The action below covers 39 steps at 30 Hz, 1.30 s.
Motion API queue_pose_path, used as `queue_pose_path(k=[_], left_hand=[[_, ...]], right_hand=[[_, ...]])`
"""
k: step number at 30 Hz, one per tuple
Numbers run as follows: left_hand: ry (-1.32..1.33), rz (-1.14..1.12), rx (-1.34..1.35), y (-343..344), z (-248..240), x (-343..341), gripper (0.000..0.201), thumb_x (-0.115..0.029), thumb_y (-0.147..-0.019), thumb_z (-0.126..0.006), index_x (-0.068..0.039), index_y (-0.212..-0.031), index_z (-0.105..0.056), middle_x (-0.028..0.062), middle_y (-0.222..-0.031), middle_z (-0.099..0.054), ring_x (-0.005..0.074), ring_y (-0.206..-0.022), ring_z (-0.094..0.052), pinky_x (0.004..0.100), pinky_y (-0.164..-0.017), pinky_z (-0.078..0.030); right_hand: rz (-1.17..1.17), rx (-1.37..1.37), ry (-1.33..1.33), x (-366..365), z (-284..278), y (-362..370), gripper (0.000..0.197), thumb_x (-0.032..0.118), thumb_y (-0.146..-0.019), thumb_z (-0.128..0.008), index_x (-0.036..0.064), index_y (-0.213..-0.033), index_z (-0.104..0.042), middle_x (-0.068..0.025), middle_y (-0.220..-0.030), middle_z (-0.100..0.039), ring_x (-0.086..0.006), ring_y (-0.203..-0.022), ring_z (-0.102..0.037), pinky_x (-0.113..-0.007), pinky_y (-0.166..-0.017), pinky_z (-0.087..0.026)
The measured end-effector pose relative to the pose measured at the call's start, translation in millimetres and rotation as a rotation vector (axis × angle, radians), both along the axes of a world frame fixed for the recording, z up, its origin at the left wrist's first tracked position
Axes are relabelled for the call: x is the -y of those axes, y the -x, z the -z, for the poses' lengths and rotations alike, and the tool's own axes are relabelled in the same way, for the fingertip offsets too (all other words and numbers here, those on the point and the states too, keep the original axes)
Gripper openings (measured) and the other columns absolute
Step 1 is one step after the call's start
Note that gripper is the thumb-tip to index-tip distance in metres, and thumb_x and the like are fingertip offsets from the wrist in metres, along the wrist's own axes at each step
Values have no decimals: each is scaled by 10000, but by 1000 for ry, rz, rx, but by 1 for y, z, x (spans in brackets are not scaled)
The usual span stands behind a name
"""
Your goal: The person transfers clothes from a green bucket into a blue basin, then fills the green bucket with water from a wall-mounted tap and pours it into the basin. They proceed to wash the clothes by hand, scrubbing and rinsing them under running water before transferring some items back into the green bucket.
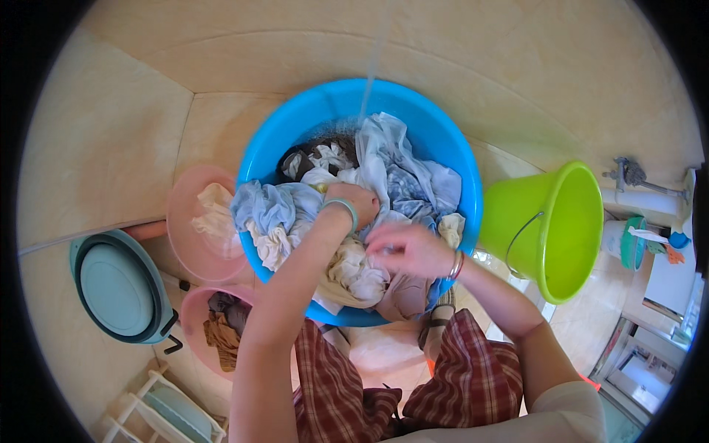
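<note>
Because the blue tub (436, 122) stands just beyond the plaid-covered knees (473, 369), we judge, the clothes (410, 188) inside lie within easy reach. Right hand (410, 249): blurred, fingers loosely spread over the heap. Left hand (358, 201): sunk among cloth, fingers mostly hidden; whether it grips, we cannot tell. Farther back, a water stream (367, 92) falls into the tub; source cut off.

Your shorts (469, 373) are dark red with a pale check, your bangle (348, 210) pale green. You have a bright blue tub (428, 111), a light blue cloth (277, 203), a whitish sheet (380, 140) and a mottled blue garment (405, 192). Your bucket (513, 214) is lime green, your bowl (181, 221) pink, the rag (220, 341) you see rusty brown, the wall (118, 125) beige.
</note>
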State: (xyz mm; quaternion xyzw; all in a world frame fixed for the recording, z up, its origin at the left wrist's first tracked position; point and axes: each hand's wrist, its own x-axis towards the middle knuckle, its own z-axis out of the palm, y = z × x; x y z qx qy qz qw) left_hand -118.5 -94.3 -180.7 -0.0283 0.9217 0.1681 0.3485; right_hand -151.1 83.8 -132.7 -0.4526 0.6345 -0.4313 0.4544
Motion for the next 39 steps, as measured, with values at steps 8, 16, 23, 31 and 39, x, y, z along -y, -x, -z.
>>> queue_pose_path(k=[8, 16, 23, 31, 39], left_hand=[[-1, -89, -147, -2, 10, -5, 349, -322, -885, -408, -118, -902, -691, 98, -982, -679, 283, -930, -636, 401, -811, -491], [-16, -146, -196, -14, 8, 0, 361, -344, -860, -447, -102, -880, -714, 113, -953, -684, 279, -906, -648, 387, -802, -494], [-57, -40, -15, -7, -5, -8, 431, -417, -793, -511, -68, -951, -708, 139, -1023, -674, 272, -970, -636, 367, -845, -477], [-63, -37, -4, -7, 15, -2, 414, -425, -759, -511, -127, -971, -703, 142, -1011, -671, 304, -955, -634, 394, -834, -486], [-466, -938, -797, -6, 54, 26, 263, -305, -806, -613, -131, -1003, -630, 124, -1021, -583, 320, -985, -574, 413, -851, -457]], right_hand=[[417, -859, -151, 81, 114, 102, 468, 481, -860, -528, 171, -1203, -596, -106, -1156, -622, -318, -1126, -508, -587, -928, -313], [162, -960, -161, 43, 78, 76, 251, 288, -890, -506, 100, -742, -583, -73, -739, -638, -249, -762, -601, -424, -752, -364], [45, -774, -329, -5, 61, 39, 264, 253, -867, -479, 80, -697, -584, -123, -675, -635, -310, -663, -630, -448, -653, -465], [-58, -737, -627, 12, 72, 30, 345, 311, -874, -408, 71, -783, -638, -169, -811, -661, -346, -755, -647, -469, -659, -500], [424, -484, -608, 16, 84, 61, 369, 423, -860, -503, 77, -816, -622, -148, -825, -660, -359, -834, -619, -473, -704, -476]])
